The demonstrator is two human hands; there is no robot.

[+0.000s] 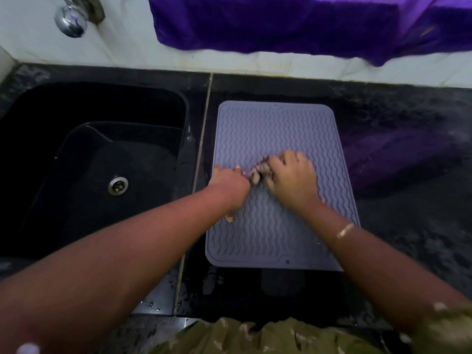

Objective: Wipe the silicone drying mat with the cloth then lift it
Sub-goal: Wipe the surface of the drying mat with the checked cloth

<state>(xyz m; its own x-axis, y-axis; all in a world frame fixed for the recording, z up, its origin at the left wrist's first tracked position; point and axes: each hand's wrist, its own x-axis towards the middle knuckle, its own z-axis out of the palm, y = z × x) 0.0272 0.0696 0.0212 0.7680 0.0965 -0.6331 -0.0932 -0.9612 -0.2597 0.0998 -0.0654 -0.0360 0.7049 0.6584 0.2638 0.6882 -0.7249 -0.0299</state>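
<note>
The rectangular grey-lilac silicone drying mat (275, 123), with rounded corners, a raised rim and wavy ridges, lies flat on the black speckled stone counter (408, 238), just right of the seam beside the black moulded sink (102, 111). Both hands are down on the mat's middle, close together. The left hand (228, 181) sits near the mat's left edge and the right hand (292, 177) just beside it, their bent fingers meeting knuckle to knuckle. Motion blur there hides the grip, so I cannot tell whether either hand pinches the mat or only presses on it. The soft, crumpled purple cloth (398, 162) lies on the counter just right of the mat, held by neither hand. A thin gold bracelet (344, 230) circles the right wrist. The sink holds a round metal drain (117, 185). A larger purple fabric (281, 21) hangs against the white wall behind.
</note>
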